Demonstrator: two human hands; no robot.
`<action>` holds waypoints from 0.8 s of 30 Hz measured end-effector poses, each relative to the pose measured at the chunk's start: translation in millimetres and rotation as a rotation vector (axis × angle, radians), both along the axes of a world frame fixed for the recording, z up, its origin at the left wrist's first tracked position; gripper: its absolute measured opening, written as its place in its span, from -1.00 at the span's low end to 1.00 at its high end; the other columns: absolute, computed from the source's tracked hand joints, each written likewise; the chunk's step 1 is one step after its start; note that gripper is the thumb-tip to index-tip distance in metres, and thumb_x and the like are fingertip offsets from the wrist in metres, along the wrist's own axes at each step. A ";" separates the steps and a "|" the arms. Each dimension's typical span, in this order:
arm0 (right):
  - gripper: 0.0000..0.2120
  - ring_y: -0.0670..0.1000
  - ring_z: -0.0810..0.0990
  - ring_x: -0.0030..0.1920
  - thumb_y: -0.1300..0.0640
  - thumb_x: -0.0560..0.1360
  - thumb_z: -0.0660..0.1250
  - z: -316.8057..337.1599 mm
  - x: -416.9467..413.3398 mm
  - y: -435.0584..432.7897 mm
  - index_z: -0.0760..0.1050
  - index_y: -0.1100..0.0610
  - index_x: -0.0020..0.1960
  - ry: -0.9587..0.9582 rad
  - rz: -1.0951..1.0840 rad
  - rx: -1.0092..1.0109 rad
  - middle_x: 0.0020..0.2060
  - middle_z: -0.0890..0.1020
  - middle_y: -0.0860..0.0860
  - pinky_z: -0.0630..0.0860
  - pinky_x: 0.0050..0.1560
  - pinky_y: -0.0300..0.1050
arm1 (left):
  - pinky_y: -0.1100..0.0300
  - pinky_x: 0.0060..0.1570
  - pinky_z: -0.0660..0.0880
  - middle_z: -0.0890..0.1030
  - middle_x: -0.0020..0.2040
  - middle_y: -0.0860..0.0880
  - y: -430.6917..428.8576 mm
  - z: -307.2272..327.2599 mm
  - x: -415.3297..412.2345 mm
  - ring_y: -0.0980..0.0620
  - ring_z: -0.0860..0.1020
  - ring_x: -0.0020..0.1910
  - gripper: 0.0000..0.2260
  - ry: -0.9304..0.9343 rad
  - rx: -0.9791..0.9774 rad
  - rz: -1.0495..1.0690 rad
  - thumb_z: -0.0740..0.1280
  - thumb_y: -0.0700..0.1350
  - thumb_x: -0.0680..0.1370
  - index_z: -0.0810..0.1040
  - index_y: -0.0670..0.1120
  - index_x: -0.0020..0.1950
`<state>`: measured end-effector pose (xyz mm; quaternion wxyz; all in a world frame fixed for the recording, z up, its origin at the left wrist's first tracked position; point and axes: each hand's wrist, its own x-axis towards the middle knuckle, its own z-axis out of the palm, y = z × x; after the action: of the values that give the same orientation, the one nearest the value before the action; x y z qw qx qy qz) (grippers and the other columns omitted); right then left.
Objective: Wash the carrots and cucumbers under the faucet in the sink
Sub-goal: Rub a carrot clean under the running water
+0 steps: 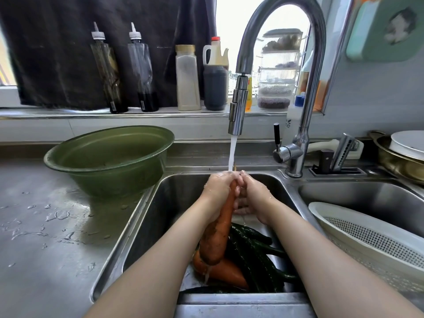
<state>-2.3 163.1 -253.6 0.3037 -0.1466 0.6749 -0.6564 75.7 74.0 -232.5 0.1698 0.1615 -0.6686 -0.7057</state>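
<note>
I see a long carrot [218, 232] held tilted over the sink [142, 226], its thin end up under the water stream [232, 154] from the faucet [238, 106]. My left hand [219, 185] is clamped around the upper part of this carrot, and my right hand [251, 195] is curled against its tip, touching the left hand. Below the carrot, in the sink, lie more carrots [226, 273] and dark cucumbers [254, 255]. Left of the sink, a green basin [107, 159] stands on the wet surface [46, 226]. Right of the sink lies a white colander [371, 239].
</note>
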 end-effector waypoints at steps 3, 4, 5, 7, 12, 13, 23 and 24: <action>-0.52 0.00 0.45 -0.55 -0.13 0.72 0.09 3.3 3.3 -1.5 0.48 0.12 -0.22 0.047 -0.015 -0.058 -0.54 0.48 -0.02 0.50 -0.43 -0.17 | 0.22 -0.51 0.40 0.45 -0.45 -0.11 3.2 2.0 4.9 -0.06 0.39 -0.59 -0.69 -0.047 0.011 0.016 0.31 -0.05 0.63 0.57 -0.12 -0.28; -0.51 0.01 0.45 -0.54 -0.13 0.72 0.09 3.9 4.5 -2.5 0.49 0.13 -0.23 0.063 -0.020 -0.050 -0.53 0.49 -0.01 0.50 -0.46 -0.19 | 0.21 -0.49 0.42 0.45 -0.46 -0.10 3.3 0.9 5.5 -0.07 0.40 -0.59 -0.62 -0.068 0.021 0.036 0.30 0.02 0.65 0.57 -0.13 -0.31; -0.51 0.02 0.46 -0.54 -0.14 0.72 0.09 3.4 4.1 -3.5 0.50 0.13 -0.21 0.070 -0.025 -0.035 -0.51 0.51 0.01 0.49 -0.46 -0.19 | 0.19 -0.46 0.44 0.46 -0.47 -0.10 2.8 -0.5 5.7 -0.07 0.41 -0.58 -0.54 -0.086 0.039 0.054 0.26 0.09 0.67 0.56 -0.13 -0.35; -0.53 0.02 0.48 -0.53 -0.18 0.71 0.08 3.1 5.4 -4.1 0.54 0.11 -0.12 0.034 -0.008 -0.028 -0.47 0.53 0.03 0.51 -0.41 -0.16 | 0.15 -0.41 0.48 0.47 -0.46 -0.11 -0.3 -1.4 5.0 -0.09 0.44 -0.54 -0.40 -0.119 0.095 0.093 0.15 0.21 0.69 0.55 -0.12 -0.41; -0.45 -0.01 0.53 -0.38 -0.33 0.66 0.02 -3.7 7.7 -4.7 0.48 0.05 -0.20 -0.126 0.176 0.040 -0.41 0.48 -0.02 0.53 -0.18 -0.06 | 0.17 -0.40 0.43 0.46 -0.43 -0.09 -5.2 4.5 2.4 -0.06 0.43 -0.49 -0.50 -0.106 0.446 0.066 0.09 0.09 0.71 0.52 -0.14 -0.29; -0.43 0.02 0.56 -0.29 -0.36 0.64 0.04 -4.8 8.9 -5.5 0.52 0.08 -0.13 -0.150 0.214 0.017 -0.32 0.52 0.03 0.55 -0.15 -0.05 | 0.16 -0.37 0.46 0.48 -0.41 -0.09 -7.3 4.8 1.8 -0.06 0.46 -0.46 -0.56 -0.103 0.471 0.065 0.12 0.06 0.70 0.53 -0.15 -0.24; -0.23 0.18 0.62 -0.20 -0.50 0.35 0.37 -7.0 4.8 3.6 0.66 0.25 -0.01 -0.020 0.304 -0.016 -0.17 0.63 0.23 0.62 -0.04 0.10 | -0.01 0.03 0.61 0.61 0.00 -0.13 -23.7 -0.7 -7.2 -0.07 0.62 0.01 -0.71 0.002 0.270 0.107 0.16 0.04 0.74 0.61 -0.05 0.06; -0.26 0.17 0.63 -0.22 -0.47 0.39 0.37 -6.5 5.5 2.7 0.65 0.25 -0.02 -0.020 0.283 -0.001 -0.18 0.63 0.22 0.63 -0.06 0.08 | 0.03 -0.02 0.61 0.62 0.03 -0.13 -26.1 -2.0 -6.3 -0.05 0.63 0.00 -0.72 -0.007 0.230 0.087 0.16 0.05 0.74 0.62 -0.03 0.11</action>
<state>3.2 165.8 -260.1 0.3998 -0.2341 0.6441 -0.6087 69.4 47.9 -234.5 0.1780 0.2112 -0.5762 -0.7692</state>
